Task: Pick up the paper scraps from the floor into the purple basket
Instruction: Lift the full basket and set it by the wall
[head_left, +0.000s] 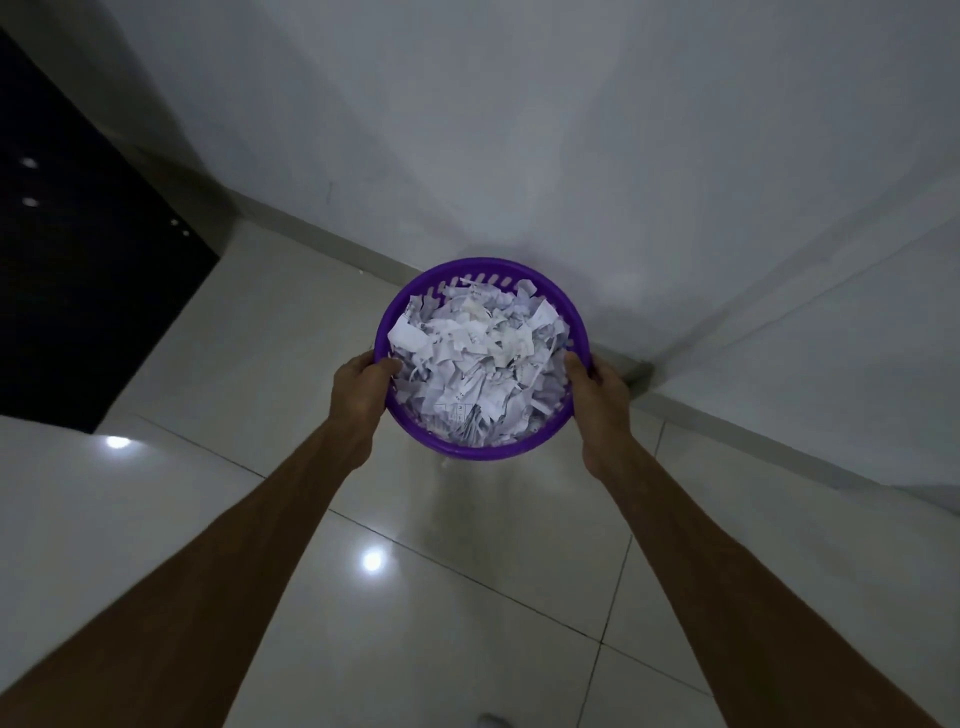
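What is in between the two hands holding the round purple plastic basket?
In the head view, the round purple plastic basket sits between the left hand and right hand, heaped with torn white paper scraps.

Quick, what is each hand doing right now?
Left hand: grips the purple basket by its left rim.
Right hand: grips the right rim.

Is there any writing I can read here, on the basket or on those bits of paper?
Paper scraps: several carry faint printed marks and ruled boxes, all too small and blurred to read.
Purple basket: no label or brand shows on its rim or slotted wall.
Floor tiles and walls: no text or signs.
So there is nothing legible in this view.
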